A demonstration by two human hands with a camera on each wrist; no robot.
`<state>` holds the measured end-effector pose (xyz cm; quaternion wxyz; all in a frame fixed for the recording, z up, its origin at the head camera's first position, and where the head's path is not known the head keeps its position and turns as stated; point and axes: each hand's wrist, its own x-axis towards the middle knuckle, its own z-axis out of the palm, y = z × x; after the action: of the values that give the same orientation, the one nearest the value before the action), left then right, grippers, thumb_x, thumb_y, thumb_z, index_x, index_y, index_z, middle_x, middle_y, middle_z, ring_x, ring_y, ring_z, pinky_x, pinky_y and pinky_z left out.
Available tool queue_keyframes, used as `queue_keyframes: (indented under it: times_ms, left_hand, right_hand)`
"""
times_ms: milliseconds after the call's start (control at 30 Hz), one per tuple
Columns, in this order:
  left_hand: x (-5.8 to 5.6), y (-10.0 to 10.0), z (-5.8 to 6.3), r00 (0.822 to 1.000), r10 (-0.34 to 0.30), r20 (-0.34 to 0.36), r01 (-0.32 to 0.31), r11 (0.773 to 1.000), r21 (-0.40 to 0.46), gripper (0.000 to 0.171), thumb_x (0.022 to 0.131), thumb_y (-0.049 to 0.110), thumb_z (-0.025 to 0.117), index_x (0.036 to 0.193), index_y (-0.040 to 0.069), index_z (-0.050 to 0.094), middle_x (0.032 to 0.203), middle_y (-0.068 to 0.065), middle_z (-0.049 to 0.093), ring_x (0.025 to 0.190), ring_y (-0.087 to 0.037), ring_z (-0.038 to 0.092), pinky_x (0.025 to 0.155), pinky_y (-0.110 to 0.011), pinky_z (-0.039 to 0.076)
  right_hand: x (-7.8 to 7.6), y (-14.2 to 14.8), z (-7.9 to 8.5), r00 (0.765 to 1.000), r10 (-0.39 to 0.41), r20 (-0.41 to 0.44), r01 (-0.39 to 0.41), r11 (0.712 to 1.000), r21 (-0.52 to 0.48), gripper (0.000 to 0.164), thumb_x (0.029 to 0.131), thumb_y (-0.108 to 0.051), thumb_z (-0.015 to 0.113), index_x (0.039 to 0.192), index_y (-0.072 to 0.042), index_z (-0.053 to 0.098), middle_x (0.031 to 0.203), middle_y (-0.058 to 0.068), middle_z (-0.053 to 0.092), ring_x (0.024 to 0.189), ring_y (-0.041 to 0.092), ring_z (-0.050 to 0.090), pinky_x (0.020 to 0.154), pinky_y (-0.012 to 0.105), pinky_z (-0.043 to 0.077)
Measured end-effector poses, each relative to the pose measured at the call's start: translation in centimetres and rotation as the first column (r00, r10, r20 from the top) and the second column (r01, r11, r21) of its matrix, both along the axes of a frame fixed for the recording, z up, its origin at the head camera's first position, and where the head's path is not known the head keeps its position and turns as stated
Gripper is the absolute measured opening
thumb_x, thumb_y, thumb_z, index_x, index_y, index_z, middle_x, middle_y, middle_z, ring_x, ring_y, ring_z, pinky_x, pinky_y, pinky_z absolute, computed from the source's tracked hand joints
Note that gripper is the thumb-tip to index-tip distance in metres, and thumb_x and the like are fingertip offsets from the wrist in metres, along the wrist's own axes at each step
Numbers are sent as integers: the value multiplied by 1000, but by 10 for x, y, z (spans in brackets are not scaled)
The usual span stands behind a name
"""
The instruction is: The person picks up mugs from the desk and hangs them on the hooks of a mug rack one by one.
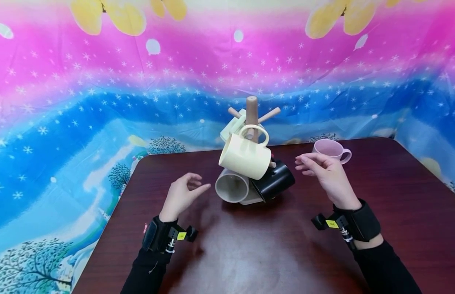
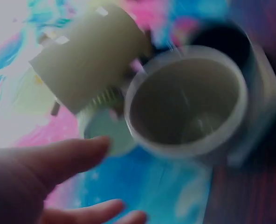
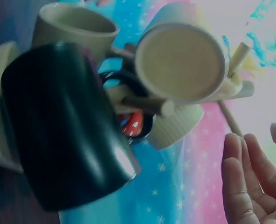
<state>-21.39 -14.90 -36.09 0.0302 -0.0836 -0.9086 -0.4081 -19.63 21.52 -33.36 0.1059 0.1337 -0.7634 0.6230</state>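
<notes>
A wooden mug tree (image 1: 251, 108) stands on the table, hung with several mugs. A cream mug (image 1: 245, 157) hangs by its handle at the front, tilted. Below it are a greyish-white mug (image 1: 232, 188), mouth toward me, and a slanted black mug (image 1: 278, 181). A pale green mug (image 1: 231, 127) is partly hidden behind. My left hand (image 1: 180, 196) hovers left of the greyish-white mug, fingers loosely bent, holding nothing. On the other side my right hand (image 1: 328, 177) is raised with relaxed fingers, apart from the black mug and in front of a pink mug (image 1: 327, 148).
The dark wooden table (image 1: 242, 253) reaches back to a colourful printed cloth (image 1: 198, 81) hanging behind and at the sides. Two bare pegs stick out near the tree's top. A shiny red object (image 3: 134, 125) shows behind the black mug in the right wrist view.
</notes>
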Motion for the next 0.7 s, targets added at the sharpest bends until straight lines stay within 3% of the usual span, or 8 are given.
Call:
queue_keyframes:
  times_ms: [67,167,333,400,467,533,600,700]
  left_hand:
    - [3,-3,-3,999,-32,12,33,993,-110,38,81,34,68,108,8,61,96,-7,67,88,-20,64,78,-35,49]
    - [6,-6,-7,995,-60,86,77,973,-219,41,79,39,69,107,9,63,90,-3,67,82,-15,62,73,-32,49]
    - [10,-10,-7,990,-55,132,90,956,-281,45,78,43,68,107,9,63,86,0,65,77,-12,59,68,-30,48]
    - [11,-11,-6,990,-54,133,90,956,-279,45,78,43,68,107,9,63,86,0,65,77,-12,59,68,-31,48]
    - [11,-11,-5,988,-59,140,96,957,-273,46,78,43,68,107,8,63,86,-1,65,78,-12,59,68,-30,48]
    - [11,-11,-4,987,-69,148,107,958,-267,47,78,43,68,108,7,63,86,0,65,77,-12,59,68,-30,48]
    - [11,-10,-3,986,-77,151,115,957,-265,47,78,42,69,108,7,63,85,0,65,77,-11,59,67,-29,48]
    - [11,-7,-4,986,-80,149,119,955,-271,46,78,41,69,109,7,63,84,0,65,76,-11,59,67,-29,48]
  right_hand:
    - [-2,0,-3,999,-51,-13,52,994,99,31,93,-24,54,111,0,61,93,-11,67,86,1,64,76,15,50]
    - [-5,0,-7,994,-106,-15,107,971,212,33,92,-27,56,111,0,62,91,-9,68,86,0,62,76,14,47]
    - [-8,0,-10,995,-97,31,87,969,230,35,91,-31,57,112,-4,62,95,0,69,89,0,61,78,15,45]
    - [-10,-2,-8,997,-57,50,50,989,139,32,91,-29,58,112,-5,62,95,-4,69,90,1,62,80,15,47]
    - [-15,-5,-2,998,-4,69,6,1000,-26,29,90,-24,59,111,-4,62,95,-6,69,91,3,64,81,15,48]
    - [-23,-10,7,996,50,77,-34,979,-202,28,89,-18,61,112,-3,61,96,-6,69,92,6,65,83,17,49]
    - [-33,-15,18,992,94,83,-60,936,-346,34,87,-13,62,117,2,58,98,-3,69,93,7,65,84,18,49]
    - [-49,-25,36,984,127,129,-61,904,-423,49,86,-13,63,129,4,47,104,-1,67,98,7,64,89,19,48]
